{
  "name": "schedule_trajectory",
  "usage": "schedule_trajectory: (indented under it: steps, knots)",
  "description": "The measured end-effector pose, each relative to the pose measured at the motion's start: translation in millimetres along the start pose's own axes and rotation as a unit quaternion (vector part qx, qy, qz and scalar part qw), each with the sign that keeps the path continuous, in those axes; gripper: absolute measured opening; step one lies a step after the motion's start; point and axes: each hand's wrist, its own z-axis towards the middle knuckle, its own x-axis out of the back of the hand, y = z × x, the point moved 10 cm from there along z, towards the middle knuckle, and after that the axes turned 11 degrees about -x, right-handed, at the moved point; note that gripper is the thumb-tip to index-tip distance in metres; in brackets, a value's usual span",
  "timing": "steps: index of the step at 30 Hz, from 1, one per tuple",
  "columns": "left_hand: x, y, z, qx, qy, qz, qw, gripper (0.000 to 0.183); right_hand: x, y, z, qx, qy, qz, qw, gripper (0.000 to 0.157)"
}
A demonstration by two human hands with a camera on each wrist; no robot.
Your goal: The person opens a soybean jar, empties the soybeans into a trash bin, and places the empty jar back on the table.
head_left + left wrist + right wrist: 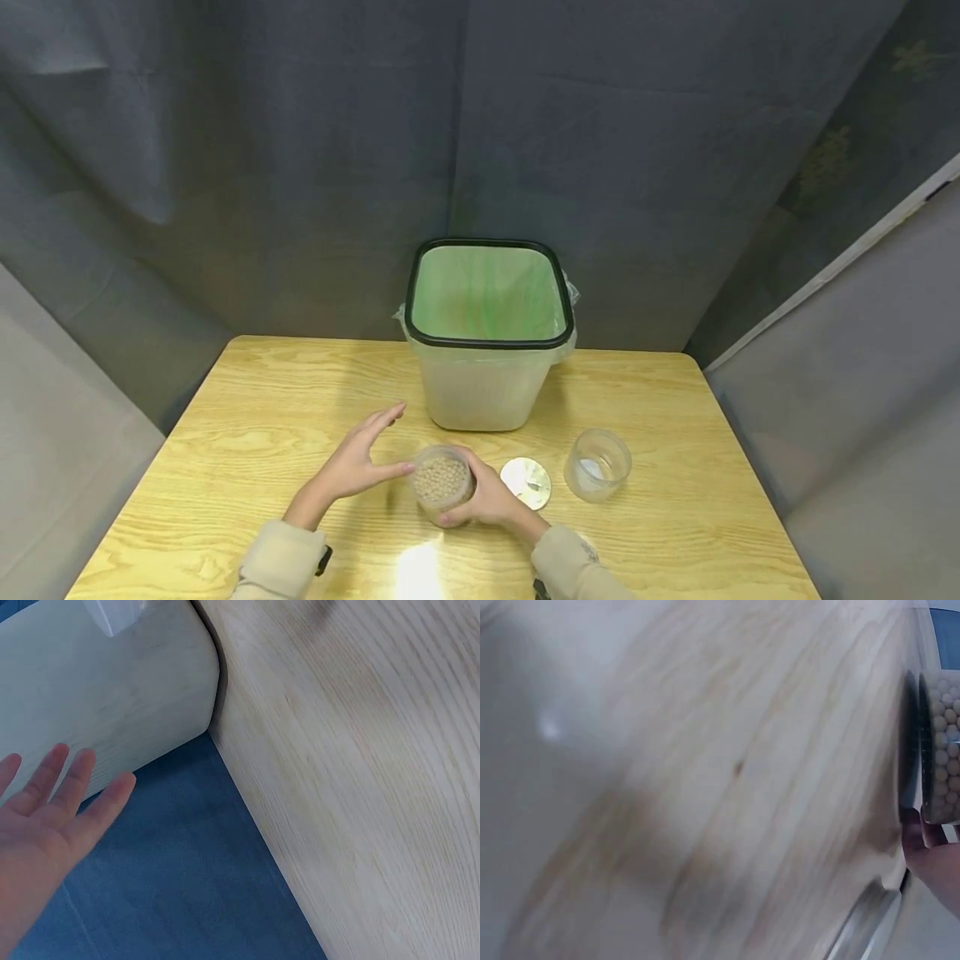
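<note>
My right hand (pixel 491 498) grips a clear jar (pixel 440 481) of small round beige beans from its right side, thumb at the near side. The right wrist view shows the jar (pixel 945 750) from the side at the right edge, fingers at its base and close over the table. To the jar's left, my left hand (pixel 352 467) is spread with fingers apart, its thumb tip right at the jar's rim in the head view. In the left wrist view that hand (pixel 45 817) shows straight fingers and holds nothing. A round silver lid (pixel 526 483) lies beside my right hand.
A bin (pixel 487 387) with a black rim and a clear liner bag stands at the table's back. Right of the lid is another clear jar (pixel 597 465) with something white at its bottom. Dark cloth (pixel 337 167) hangs behind the wooden table (pixel 675 533).
</note>
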Motion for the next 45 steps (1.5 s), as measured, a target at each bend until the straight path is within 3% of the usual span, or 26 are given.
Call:
schedule_trajectory:
  steps: [11,18,27,34,45]
  knots:
    - [-15.2,5.0,4.2,-0.012,-0.020,-0.026,0.9994,0.081,20.6,-21,-21,0.029,0.004,-0.017,0.999,0.094]
    - [-27.1,14.6,10.6,-0.042,-0.020,-0.065,0.9968,0.082,37.1,-32,-27,0.048,0.013,-0.019,0.999,0.095]
    - [-35.9,20.1,20.0,-0.058,-0.013,-0.091,0.9941,0.081,61.3,-63,-39,0.093,0.063,-0.062,0.992,0.093]
    - [-40.8,24.5,27.7,-0.070,-0.001,-0.113,0.9911,0.080,72.1,-73,-44,0.091,0.086,-0.087,0.988,0.095]
    - [-61.2,41.2,38.4,-0.102,-0.021,-0.129,0.9862,0.090,77.9,-77,-47,0.071,0.117,-0.155,0.978,0.098]
